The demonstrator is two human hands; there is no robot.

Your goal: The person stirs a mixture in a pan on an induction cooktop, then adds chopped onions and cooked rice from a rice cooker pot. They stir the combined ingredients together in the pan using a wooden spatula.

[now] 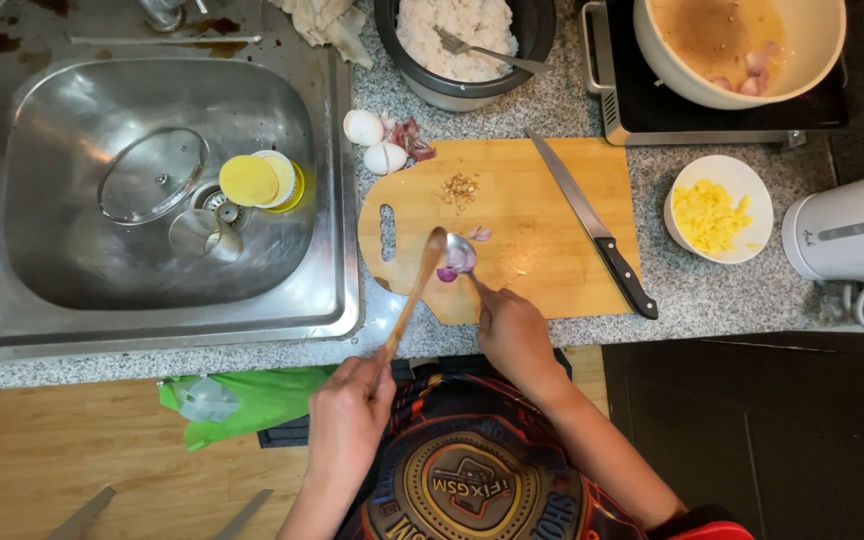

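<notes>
1. Head view: the left hand point(350, 408) grips a wooden spoon point(414, 290), the right hand point(515, 335) a metal spoon point(462, 256) cradling shallot pieces point(455, 262) over the cutting board point(542, 240).
2. Squeezed between the spoons, the pieces could slip out toward the sink point(152, 190).

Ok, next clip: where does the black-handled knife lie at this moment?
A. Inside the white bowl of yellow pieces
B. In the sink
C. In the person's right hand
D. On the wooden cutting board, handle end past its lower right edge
D: the knife lies diagonally on the cutting board, touched by neither hand; the right hand holds a metal spoon and the left hand a wooden spoon.
</notes>
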